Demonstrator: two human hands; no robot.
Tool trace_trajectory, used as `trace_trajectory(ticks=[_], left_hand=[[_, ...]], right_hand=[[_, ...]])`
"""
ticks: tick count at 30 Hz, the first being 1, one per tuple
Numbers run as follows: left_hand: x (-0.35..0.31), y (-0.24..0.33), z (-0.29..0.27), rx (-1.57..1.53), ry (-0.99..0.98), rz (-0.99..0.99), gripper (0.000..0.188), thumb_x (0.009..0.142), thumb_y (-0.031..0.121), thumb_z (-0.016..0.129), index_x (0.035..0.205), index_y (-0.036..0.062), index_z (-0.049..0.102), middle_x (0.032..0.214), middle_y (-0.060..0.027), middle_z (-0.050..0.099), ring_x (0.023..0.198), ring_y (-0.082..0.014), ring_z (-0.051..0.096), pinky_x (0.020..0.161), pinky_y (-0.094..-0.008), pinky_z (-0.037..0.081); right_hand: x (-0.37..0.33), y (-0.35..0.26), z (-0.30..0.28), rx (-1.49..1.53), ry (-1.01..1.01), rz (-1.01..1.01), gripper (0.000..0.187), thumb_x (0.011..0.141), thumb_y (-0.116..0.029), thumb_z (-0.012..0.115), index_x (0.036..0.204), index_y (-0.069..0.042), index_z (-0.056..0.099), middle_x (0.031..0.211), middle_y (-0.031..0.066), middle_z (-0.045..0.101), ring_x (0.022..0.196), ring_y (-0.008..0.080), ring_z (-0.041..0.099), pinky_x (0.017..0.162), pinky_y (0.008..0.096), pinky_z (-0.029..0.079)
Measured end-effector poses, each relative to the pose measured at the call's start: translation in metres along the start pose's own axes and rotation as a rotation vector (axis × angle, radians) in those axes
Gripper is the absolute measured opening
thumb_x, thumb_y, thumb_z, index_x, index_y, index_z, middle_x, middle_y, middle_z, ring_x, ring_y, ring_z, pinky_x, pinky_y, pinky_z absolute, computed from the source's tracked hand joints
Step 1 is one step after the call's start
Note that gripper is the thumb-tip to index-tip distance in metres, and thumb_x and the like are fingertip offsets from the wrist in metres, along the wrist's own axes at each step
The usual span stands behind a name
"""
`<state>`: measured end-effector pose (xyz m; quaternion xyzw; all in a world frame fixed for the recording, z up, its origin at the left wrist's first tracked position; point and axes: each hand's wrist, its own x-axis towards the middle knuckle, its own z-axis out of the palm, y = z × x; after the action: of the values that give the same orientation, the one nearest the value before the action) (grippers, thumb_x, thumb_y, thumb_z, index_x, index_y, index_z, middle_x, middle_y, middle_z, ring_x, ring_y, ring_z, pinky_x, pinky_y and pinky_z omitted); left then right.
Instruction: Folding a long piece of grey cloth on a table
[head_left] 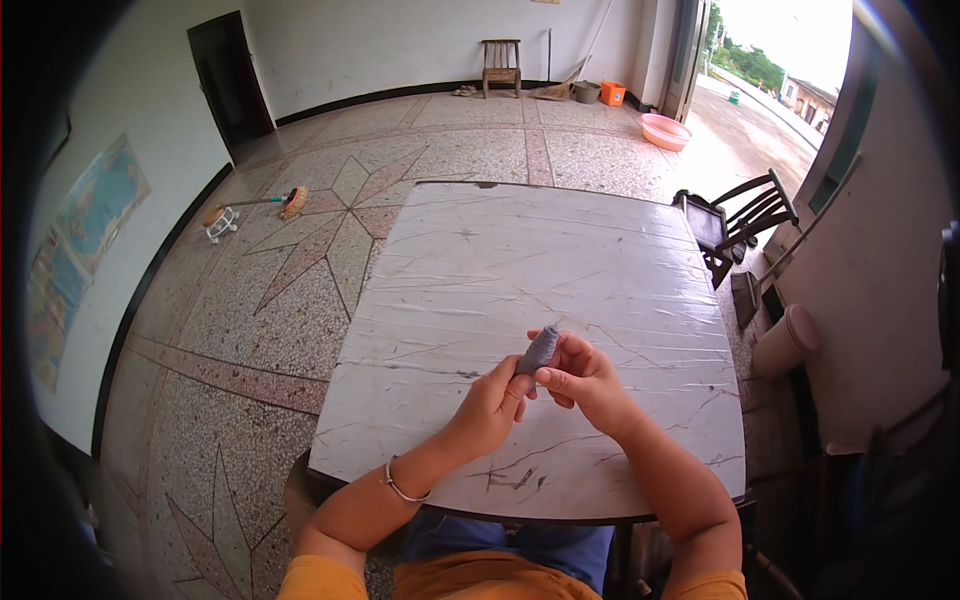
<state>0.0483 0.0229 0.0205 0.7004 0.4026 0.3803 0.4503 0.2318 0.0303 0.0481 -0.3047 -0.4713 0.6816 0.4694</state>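
A small grey tapered roll point(541, 349) is held above the table between my two hands, its narrow end pointing up and away. Its surface looks ridged, and I cannot tell if it is wound yarn, cloth or clay. My left hand point(497, 391) is closed around its lower end, thumb against the side. At its right side, my right hand point(578, 372) has curled fingers behind the roll and the thumb at its near side. The fingers partly hide the lower part of the roll.
Beneath my hands is a white marble-patterned table point(480, 270). A dark wooden chair point(735, 218) stands at its far right corner, with a pink bin point(787, 342) nearer. A broom point(292, 203) lies on the floor at left. A pink basin point(665, 132) sits by the doorway.
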Motion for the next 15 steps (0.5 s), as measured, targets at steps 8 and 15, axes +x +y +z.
trace_trajectory(ticks=[8, 15], left_hand=[[0.001, 0.001, 0.003, -0.106, 0.014, 0.061, 0.027, 0.106, 0.021, 0.047, 0.12, -0.0009, 0.056, 0.088, -0.0048, 0.062, 0.074, -0.0125, 0.058, 0.068, -0.0266, 0.05], [0.005, -0.008, -0.001, -0.106, 0.024, 0.041, 0.023, 0.104, 0.019, 0.052, 0.118, 0.0014, 0.06, 0.091, -0.0062, 0.065, 0.079, -0.0128, 0.059, 0.074, -0.0292, 0.051]], right_hand=[[0.001, 0.007, -0.011, -0.088, 0.028, -0.021, 0.014, 0.092, -0.004, 0.07, 0.103, -0.003, 0.061, 0.093, 0.0055, 0.069, 0.082, 0.0116, 0.065, 0.076, 0.0259, 0.052], [0.003, 0.021, -0.012, -0.106, -0.047, -0.169, 0.014, 0.093, -0.001, 0.068, 0.105, -0.001, 0.06, 0.096, 0.0065, 0.069, 0.087, 0.0139, 0.067, 0.08, 0.0274, 0.054]])
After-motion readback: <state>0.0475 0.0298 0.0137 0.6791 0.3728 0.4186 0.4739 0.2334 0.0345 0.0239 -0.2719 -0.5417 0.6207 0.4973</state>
